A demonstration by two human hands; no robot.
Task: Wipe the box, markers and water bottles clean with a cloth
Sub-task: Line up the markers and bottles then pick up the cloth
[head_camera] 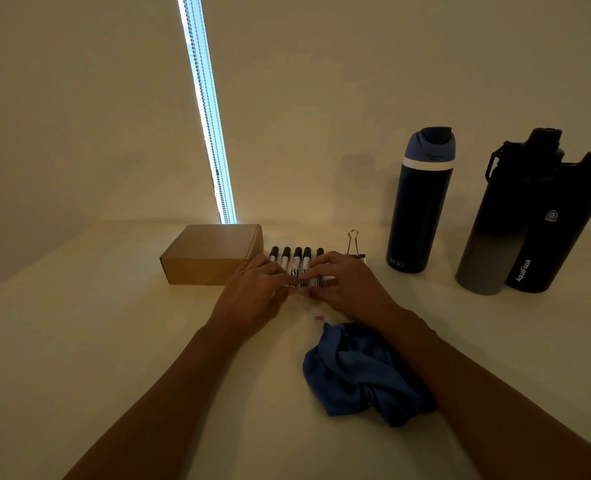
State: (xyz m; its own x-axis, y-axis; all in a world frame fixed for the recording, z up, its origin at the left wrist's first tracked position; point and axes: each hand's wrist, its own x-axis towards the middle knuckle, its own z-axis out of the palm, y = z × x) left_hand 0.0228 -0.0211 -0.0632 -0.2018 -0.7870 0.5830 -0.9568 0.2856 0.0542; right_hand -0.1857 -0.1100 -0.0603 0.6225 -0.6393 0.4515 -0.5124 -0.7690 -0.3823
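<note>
Five markers (297, 258) on the bench (114, 327) are touched by the bent, close-set fingers (316, 270) of the left hand (256, 289) and right hand (344, 282); whether any is pinched cannot be told.

A single wide-angle camera sat at head height, above and behind the left hand (256, 289) and the right hand (342, 285), and faced forward and down, so both forearms ran in from the bottom edge. It stood near enough that the hands met mid-view, with the tabletop (79, 341) spreading to either side of them and the wall (321, 81) rising beyond them.
</note>
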